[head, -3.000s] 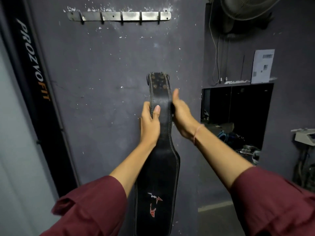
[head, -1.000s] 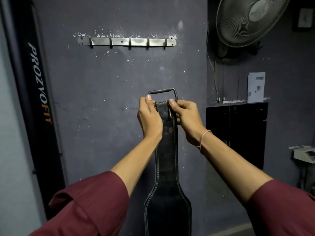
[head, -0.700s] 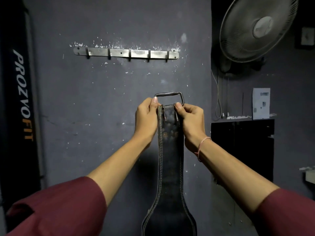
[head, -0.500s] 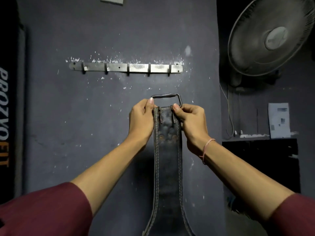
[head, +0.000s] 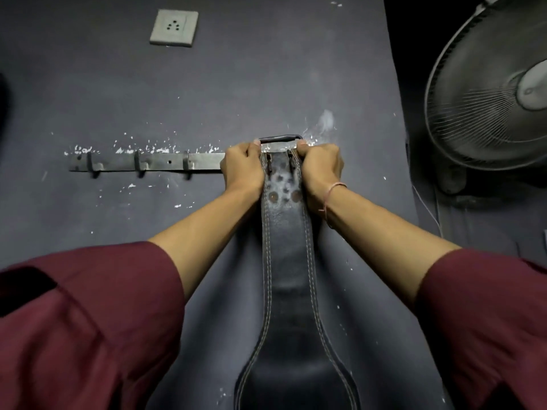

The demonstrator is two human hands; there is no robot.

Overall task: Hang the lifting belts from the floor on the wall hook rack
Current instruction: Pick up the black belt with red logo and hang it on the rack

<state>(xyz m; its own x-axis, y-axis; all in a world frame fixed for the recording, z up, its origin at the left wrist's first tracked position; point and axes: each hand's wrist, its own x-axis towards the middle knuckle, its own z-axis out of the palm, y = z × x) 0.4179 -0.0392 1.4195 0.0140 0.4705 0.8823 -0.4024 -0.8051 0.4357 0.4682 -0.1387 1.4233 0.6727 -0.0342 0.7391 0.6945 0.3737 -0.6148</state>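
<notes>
The belt (head: pixel 286 247) hangs flat against the dark wall (head: pixel 207 93), its long axis straight up and down. The narrow buckle end is at the top and the wide part drops out of view at the bottom, between the two forearms. The left hand (head: pixel 242 167) and the right hand (head: pixel 321 170) grip that top end, one on each edge. The fingers of both are curled in tight and pinch the leather just under the buckle (head: pixel 279 138). Neither hand is nearer than the other; they sit level and share the load. The buckle's metal loop stands clear above the fingertips, right at the right end of the rack (head: pixel 154 165), which runs sideways across the wall. Three bare hooks (head: pixel 139 167) show to the left of the hands; any hook at the right end is hidden behind the hands and the belt, so whether the loop has caught one cannot be told. The next move likely turns on this: the loop must come down over a hook that points out from the wall, just below and behind it. A fan (head: pixel 488 93) is mounted to the right, and a socket (head: pixel 174 27) sits higher on the wall.
</notes>
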